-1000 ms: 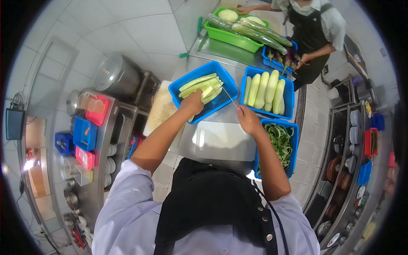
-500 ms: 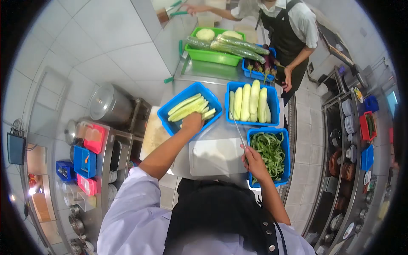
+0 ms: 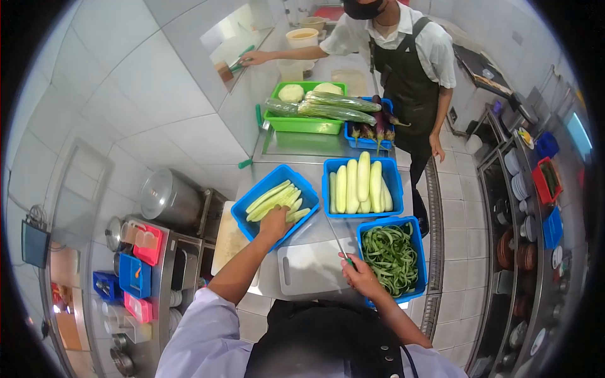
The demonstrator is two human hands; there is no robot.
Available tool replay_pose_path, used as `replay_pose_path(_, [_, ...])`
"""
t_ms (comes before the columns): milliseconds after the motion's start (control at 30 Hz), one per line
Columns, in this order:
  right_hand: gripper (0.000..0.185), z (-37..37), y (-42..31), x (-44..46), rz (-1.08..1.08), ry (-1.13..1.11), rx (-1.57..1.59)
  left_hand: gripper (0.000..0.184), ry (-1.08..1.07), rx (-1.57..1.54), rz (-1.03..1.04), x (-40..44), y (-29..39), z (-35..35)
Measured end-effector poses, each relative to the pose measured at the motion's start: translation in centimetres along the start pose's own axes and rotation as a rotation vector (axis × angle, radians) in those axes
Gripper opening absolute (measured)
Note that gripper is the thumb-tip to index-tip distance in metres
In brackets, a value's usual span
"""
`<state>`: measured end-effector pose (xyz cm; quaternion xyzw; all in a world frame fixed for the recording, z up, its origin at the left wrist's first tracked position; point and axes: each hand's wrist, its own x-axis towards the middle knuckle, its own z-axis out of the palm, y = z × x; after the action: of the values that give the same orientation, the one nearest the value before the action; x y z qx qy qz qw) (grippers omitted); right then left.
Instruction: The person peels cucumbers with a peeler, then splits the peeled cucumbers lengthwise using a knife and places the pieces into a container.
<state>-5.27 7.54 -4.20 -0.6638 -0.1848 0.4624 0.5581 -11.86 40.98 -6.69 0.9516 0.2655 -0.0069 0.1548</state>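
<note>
My left hand [image 3: 273,223] reaches into the left blue tub [image 3: 239,216], touching the long pale-green cut cucumber pieces [image 3: 270,200] inside. Its fingertips are partly hidden, so I cannot make out whether it grips a piece. My right hand [image 3: 363,277] is closed around the green handle of a knife [image 3: 341,244], whose thin blade points away from me over the counter. Below the blade lies a white cutting board [image 3: 315,268]. Whole peeled cucumbers [image 3: 363,183] stand in a second blue tub [image 3: 396,205]. Green peel strips [image 3: 389,258] fill a third tub [image 3: 421,271] beside my right hand.
A green tub [image 3: 302,125] holds plastic-wrapped cucumbers and round pale vegetables. Eggplants [image 3: 378,126] sit in a blue tub beside it. Another person [image 3: 409,69] stands across, one hand at green-handled tools on the wall. Shelves [image 3: 529,252] are right; a large pot [image 3: 165,194] is left.
My view has tipped up, so the counter appears lower. My left hand is still in the tub, and my right hand still holds the knife, now closer to the cutting board.
</note>
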Motion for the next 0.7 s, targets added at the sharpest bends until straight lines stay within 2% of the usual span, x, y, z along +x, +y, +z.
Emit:
replay_pose_path(67, [0.041, 0.1, 0.2, -0.2, -0.001, -0.018, 0.01, 0.038, 0.025, -0.008, 0.009, -0.5, 0.2, -0.1])
replay_pose_path(133, [0.04, 0.1, 0.1, -0.7, 0.093, -0.077, 0.075, 0.037, 0.047, -0.018, 0.007, -1.0, 0.5, -0.1])
replay_pose_path(200, [0.04, 0.2, 0.2, -0.8, 0.109, -0.093, 0.125, 0.033, 0.167, -0.195, 0.001, -1.8, 0.8, -0.1])
replay_pose_path(233, [0.04, 0.4, 0.2, -0.9, 0.126, -0.106, 0.17, 0.033, 0.156, -0.191, -0.005, -2.3, 0.7, 0.0])
replay_pose_path(300, [0.041, 0.7, 0.6, -1.1, 0.145, -0.114, 0.212, 0.026, 0.309, -0.336, 0.097, -3.4, 0.8, 0.6])
replay_pose_path(333, [0.041, 0.8, 0.7, -1.2, 0.148, -0.116, 0.247, 0.026, 0.295, -0.341, 0.091, -4.0, 1.5, 0.7])
replay_pose_path(400, [0.04, 1.0, 0.7, -1.1, 0.134, -0.12, 0.278, 0.024, 0.175, -0.686, -0.006, -5.7, 3.2, 0.2])
replay_pose_path(433, [0.041, 1.1, 0.8, -1.2, 0.126, -0.138, 0.319, 0.03, -0.045, -0.807, -0.109, -6.3, 3.2, 0.4])
replay_pose_path(467, [0.041, 1.5, -0.7, -1.5, 0.125, -0.111, 0.319, 0.035, -0.128, -1.125, -0.077, -7.0, 4.5, -0.1])
replay_pose_path(533, [0.041, 2.1, -1.6, -1.5, 0.121, -0.081, 0.379, 0.037, -0.342, -1.345, -0.291, -9.2, 8.1, -3.9])
replay_pose_path(633, [0.037, 3.8, -3.2, -1.6, 0.058, -0.065, 0.364, 0.03, -0.489, -1.371, -0.199, -11.3, 10.2, -4.9])
replay_pose_path(700, [0.029, 5.0, -3.7, -1.5, 0.089, -0.09, 0.322, 0.027, -0.485, -1.386, -0.128, -11.3, 9.7, -3.6])
